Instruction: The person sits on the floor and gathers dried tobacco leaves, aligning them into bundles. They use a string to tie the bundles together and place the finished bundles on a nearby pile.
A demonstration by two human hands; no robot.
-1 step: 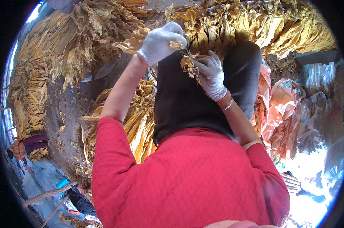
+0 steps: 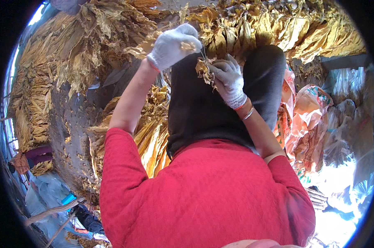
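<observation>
Both my hands wear white knit gloves and are raised over my dark-trousered knees. My left hand point(image 2: 173, 44) is closed, with a scrap of dried yellow leaf pinched at its fingers. My right hand point(image 2: 228, 78), with a thin bangle on its wrist, grips a small bunch of dried brown-yellow leaves point(image 2: 204, 71). A thin thread point(image 2: 204, 53) runs between the two hands, just above the bunch. The hands are a few centimetres apart. My red sleeves fill the lower part of the view.
Heaps of dried yellow leaves point(image 2: 84, 37) lie all around, and more leaves point(image 2: 150, 132) are piled by my left leg. Orange-and-white plastic sacks point(image 2: 306, 120) and clear bags point(image 2: 348, 111) stand at the right. Blue sheeting point(image 2: 46, 194) and sticks point(image 2: 50, 213) lie lower left.
</observation>
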